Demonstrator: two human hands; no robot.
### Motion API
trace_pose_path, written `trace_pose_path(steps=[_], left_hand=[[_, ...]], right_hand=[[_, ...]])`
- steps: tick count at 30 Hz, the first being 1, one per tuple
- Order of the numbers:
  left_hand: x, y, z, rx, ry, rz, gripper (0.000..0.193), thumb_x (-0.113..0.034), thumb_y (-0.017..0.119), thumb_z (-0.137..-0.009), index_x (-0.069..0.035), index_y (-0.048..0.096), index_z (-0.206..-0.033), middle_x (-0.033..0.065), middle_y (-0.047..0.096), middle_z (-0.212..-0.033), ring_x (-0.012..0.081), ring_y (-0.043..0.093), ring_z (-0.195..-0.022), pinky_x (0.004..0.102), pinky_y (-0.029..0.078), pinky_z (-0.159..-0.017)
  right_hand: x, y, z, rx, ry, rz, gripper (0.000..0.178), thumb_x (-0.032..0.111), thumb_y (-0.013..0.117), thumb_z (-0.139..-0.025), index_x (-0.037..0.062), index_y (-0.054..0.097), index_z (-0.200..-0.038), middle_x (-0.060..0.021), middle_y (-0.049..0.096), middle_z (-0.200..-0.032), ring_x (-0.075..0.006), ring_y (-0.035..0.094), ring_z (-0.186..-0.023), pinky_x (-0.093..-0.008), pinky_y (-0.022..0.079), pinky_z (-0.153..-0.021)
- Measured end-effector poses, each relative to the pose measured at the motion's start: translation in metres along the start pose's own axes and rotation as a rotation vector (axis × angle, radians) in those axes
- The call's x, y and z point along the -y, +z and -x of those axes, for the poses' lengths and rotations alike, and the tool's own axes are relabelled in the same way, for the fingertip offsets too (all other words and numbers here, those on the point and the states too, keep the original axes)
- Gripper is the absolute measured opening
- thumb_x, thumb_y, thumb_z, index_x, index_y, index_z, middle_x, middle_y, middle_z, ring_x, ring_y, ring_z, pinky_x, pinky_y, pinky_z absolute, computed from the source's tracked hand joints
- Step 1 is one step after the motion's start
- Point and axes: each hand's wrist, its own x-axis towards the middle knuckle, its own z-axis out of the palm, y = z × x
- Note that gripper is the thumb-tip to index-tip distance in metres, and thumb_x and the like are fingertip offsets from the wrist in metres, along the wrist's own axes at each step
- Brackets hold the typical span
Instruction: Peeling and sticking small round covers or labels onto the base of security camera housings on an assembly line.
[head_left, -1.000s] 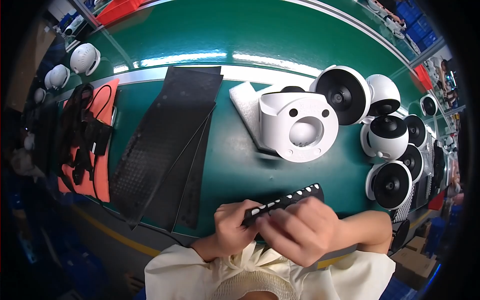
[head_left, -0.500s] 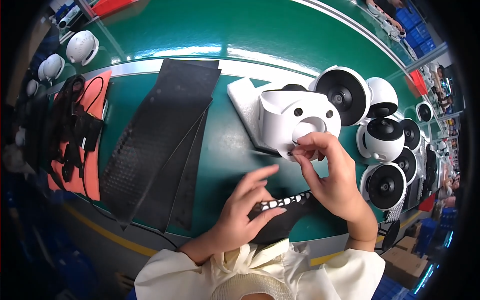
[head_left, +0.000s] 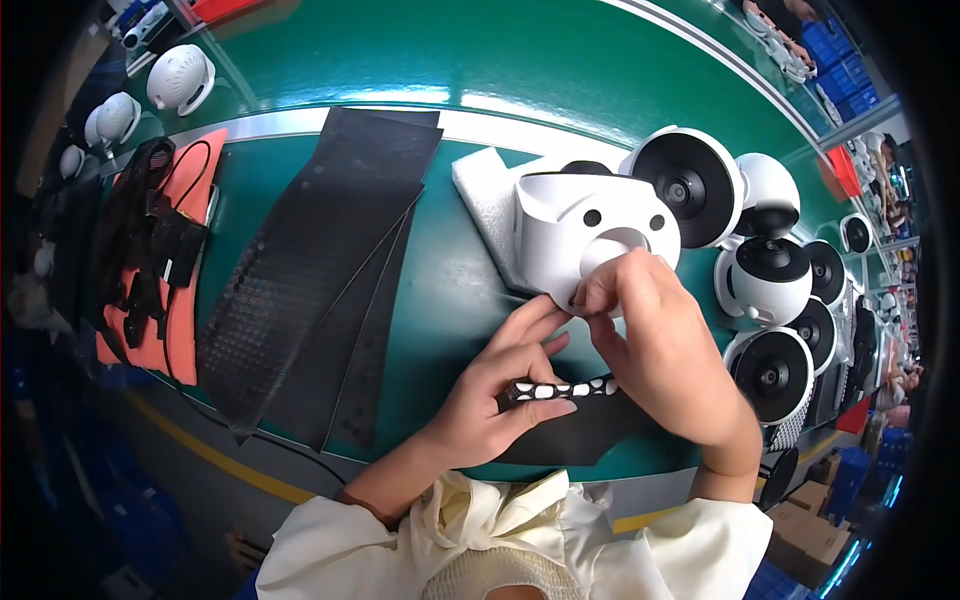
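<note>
A white rounded camera housing [head_left: 548, 238] with two dark mesh dots and a round recess lies before me, partly on a white foam piece [head_left: 483, 195]. At its near lower edge, my right hand [head_left: 668, 345] pinches a small dark piece whose kind its fingers hide. My left hand [head_left: 490, 390] grips a black sheet [head_left: 560, 440] between thumb and fingers; white spots show along the sheet's bent edge. Left fingertips reach up to the housing's near rim, close to the right hand's fingertips.
Several long black sheets [head_left: 310, 240] overlap left of the housing. Farther left, black cables with adapters [head_left: 180, 255] rest on orange foam [head_left: 180, 340]. White cameras with black fronts [head_left: 770, 375] crowd the right side. Other white units [head_left: 180, 80] stand at the far left.
My right hand has turned and pressed closer to the housing's lower edge. My left hand has moved up, bringing its fingertips to the rim, still with the black sheet in it.
</note>
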Motion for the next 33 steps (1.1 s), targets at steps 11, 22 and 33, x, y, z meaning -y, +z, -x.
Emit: trace_pose_path(steps=[11,22,33], left_hand=[[0.002,0.004,0.013,-0.003,0.023,0.092,0.013,0.004,0.061,-0.067,0.0,0.055,-0.078,0.0212,0.025,-0.123,0.0345,0.03,-0.117,0.0438,0.024,-0.097],[0.0,0.012,0.011,0.066,-0.08,0.164,0.012,0.004,0.063,-0.066,-0.001,0.055,-0.074,0.0295,0.025,-0.124,0.0388,0.028,-0.118,0.0454,0.025,-0.097],[0.004,0.019,0.009,0.109,-0.05,0.259,0.019,0.007,0.059,-0.065,0.001,0.058,-0.083,0.0266,0.024,-0.127,0.0369,0.022,-0.121,0.0448,0.024,-0.097]], right_hand=[[0.003,-0.014,0.013,0.035,0.432,-0.012,0.027,0.007,0.065,-0.069,0.0026,0.041,-0.078,-0.0041,0.049,-0.056,-0.0087,0.046,-0.047,-0.0208,0.035,-0.043],[-0.045,-0.019,0.053,-0.294,0.292,-0.526,0.008,-0.002,0.058,-0.07,0.0,0.057,-0.078,-0.0111,0.046,-0.104,-0.0185,0.048,-0.091,-0.027,0.038,-0.079],[-0.034,-0.022,0.047,-0.148,0.258,-0.403,0.012,-0.001,0.062,-0.063,0.0019,0.061,-0.075,-0.0099,0.047,-0.095,-0.0177,0.045,-0.085,-0.0271,0.037,-0.076]])
